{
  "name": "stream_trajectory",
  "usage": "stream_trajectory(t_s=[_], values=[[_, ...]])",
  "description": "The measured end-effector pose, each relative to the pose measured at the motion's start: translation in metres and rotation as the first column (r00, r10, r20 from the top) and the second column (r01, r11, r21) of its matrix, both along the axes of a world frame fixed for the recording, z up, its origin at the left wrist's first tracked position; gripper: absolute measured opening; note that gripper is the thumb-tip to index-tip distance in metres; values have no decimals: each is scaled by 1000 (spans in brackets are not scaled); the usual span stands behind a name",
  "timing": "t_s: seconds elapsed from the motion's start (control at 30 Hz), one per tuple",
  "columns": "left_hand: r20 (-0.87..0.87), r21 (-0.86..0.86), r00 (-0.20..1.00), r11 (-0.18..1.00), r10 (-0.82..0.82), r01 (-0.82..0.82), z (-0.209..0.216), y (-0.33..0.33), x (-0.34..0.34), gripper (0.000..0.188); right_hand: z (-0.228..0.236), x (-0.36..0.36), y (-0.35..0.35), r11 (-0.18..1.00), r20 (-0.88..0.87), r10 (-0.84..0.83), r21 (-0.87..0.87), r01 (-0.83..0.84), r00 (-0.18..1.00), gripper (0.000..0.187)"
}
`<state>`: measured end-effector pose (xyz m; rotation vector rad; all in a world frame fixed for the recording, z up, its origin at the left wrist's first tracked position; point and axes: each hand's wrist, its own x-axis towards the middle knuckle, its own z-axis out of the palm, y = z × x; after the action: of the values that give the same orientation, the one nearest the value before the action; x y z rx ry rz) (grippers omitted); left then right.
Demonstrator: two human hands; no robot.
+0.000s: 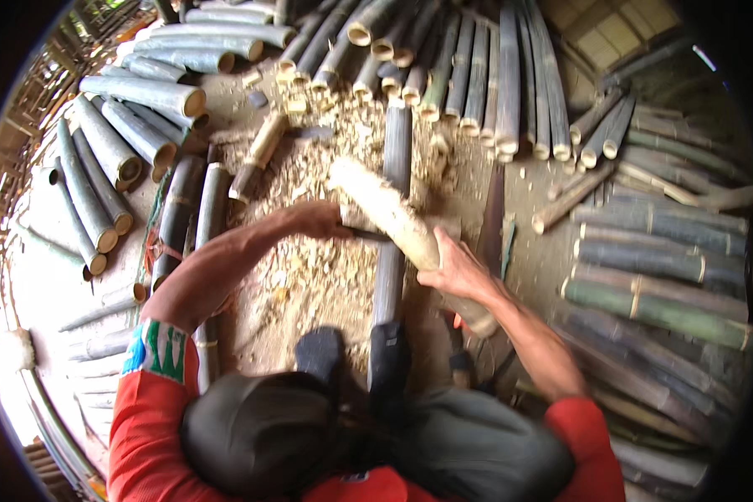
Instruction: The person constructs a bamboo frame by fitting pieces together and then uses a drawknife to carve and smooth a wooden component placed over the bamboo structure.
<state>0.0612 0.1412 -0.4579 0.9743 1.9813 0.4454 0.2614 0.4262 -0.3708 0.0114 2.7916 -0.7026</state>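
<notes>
My right hand (458, 269) is wrapped around a stout pale piece of wood (389, 213), which slants from far left to near right. Its upper end looks rough and freshly cut. My left hand (318, 219) is closed on a narrow dark tool (364, 236) that reaches to the wood's left side; blur hides its exact kind. Under the wood, a grey bamboo pole (398, 151) lies lengthwise on the ground. My dark-covered foot (386, 351) rests at the pole's near end.
Pale wood chips (297, 259) cover the ground around the pole. Cut bamboo poles (477, 75) lie at the far side, with more bamboo lengths (151, 134) at the left and a stack of bamboo (653, 305) at the right. A short bamboo piece (259, 155) lies among the chips.
</notes>
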Motion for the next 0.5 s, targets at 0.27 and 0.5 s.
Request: stream_trajectory(t_s=[0.27,0.5], values=[[22,-151,987,975,-160,161,56,23,-15,29,137,-7,26,580,244,-341,-705,408,908,76],[-745,-140,623,969,-237,202,68,5,42,22,98,56,28,186,378,-500,-832,523,779,55]])
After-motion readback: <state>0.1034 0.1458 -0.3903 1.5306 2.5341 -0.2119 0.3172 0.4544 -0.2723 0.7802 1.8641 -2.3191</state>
